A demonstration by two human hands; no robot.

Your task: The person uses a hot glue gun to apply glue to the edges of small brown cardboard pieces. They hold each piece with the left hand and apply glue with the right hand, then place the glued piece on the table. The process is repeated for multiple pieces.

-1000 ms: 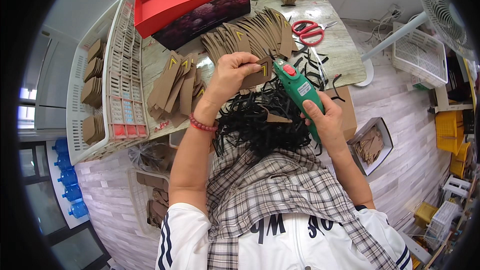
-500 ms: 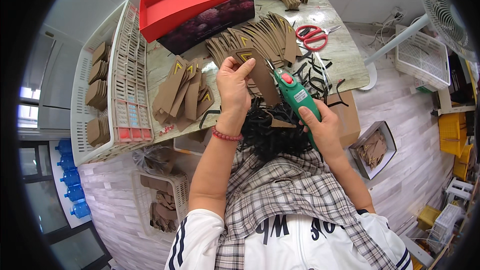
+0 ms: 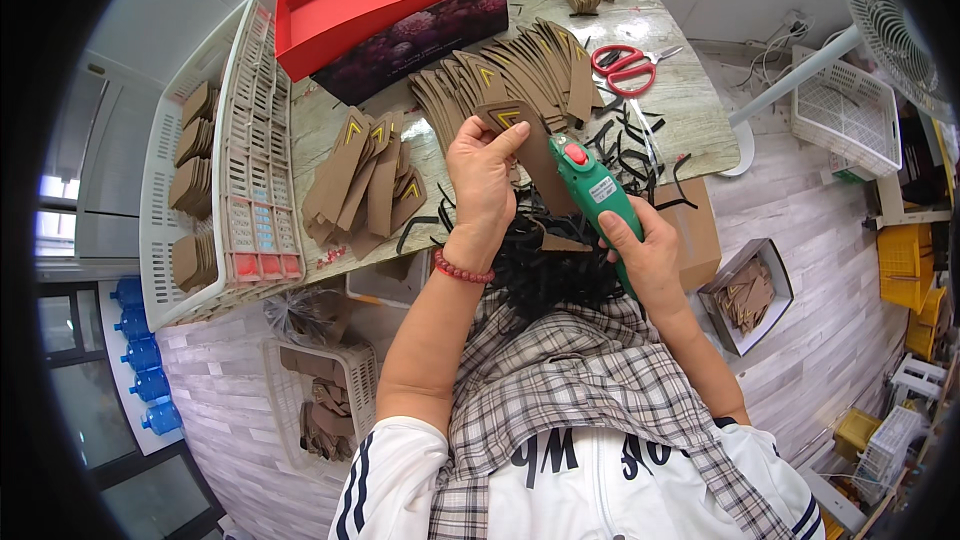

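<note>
Between its thumb and fingers my left hand (image 3: pixel 485 170) pinches a long brown strap piece (image 3: pixel 535 155) with a yellow V-shaped mark near its top end. My right hand (image 3: pixel 645 250) is wrapped round a green handheld electric cutter (image 3: pixel 596 182) with a red button. The cutter's head is right beside the strip's right edge; its blade is hidden there. Below the hands, a heap of black trimmings (image 3: pixel 540 265) covers the table edge and my lap. A fanned row of similar brown pieces (image 3: pixel 520 70) lies beyond, and a loose pile of marked pieces (image 3: pixel 365 175) lies to the left.
Red-handled scissors (image 3: pixel 625 70) lie at the right of the table. A red-lined box (image 3: pixel 390 0) stands at the back. A white basket (image 3: pixel 270 180) holds stacked pieces at the left. On the floor are a box of brown pieces (image 3: pixel 745 298), another basket (image 3: pixel 290 400) and a fan (image 3: pixel 890 20).
My left hand has shifted a little to the right with the brown strap piece, bringing its edge against the cutter's head. The right hand and cutter have barely moved.
</note>
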